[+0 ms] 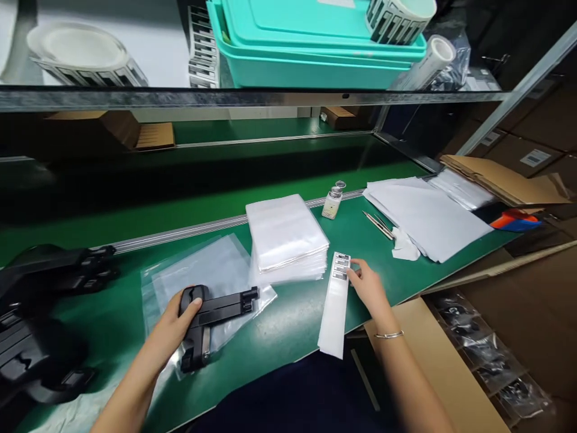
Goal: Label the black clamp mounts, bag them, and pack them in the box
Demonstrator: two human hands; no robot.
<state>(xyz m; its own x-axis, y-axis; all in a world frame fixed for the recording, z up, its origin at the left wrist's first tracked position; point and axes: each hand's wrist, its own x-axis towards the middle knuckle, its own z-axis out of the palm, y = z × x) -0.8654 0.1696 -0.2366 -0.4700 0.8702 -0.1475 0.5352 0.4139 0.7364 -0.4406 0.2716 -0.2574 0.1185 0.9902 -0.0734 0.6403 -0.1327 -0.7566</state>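
Observation:
My left hand is closed around a black plastic bracket with a long arm pointing right, held over clear plastic bags. On the green table, a white label strip lies with several black-printed labels at its far end. The thumb and fingers of my right hand pinch the strip's right edge beside those labels. Between my hands, a bit farther back, sits a stack of white plastic bags.
More black brackets lie at left. Behind are a small bottle, tweezers and white sheets. A metal shelf edge crosses above, bearing turquoise bins and label rolls. Bagged parts lie in a carton at right.

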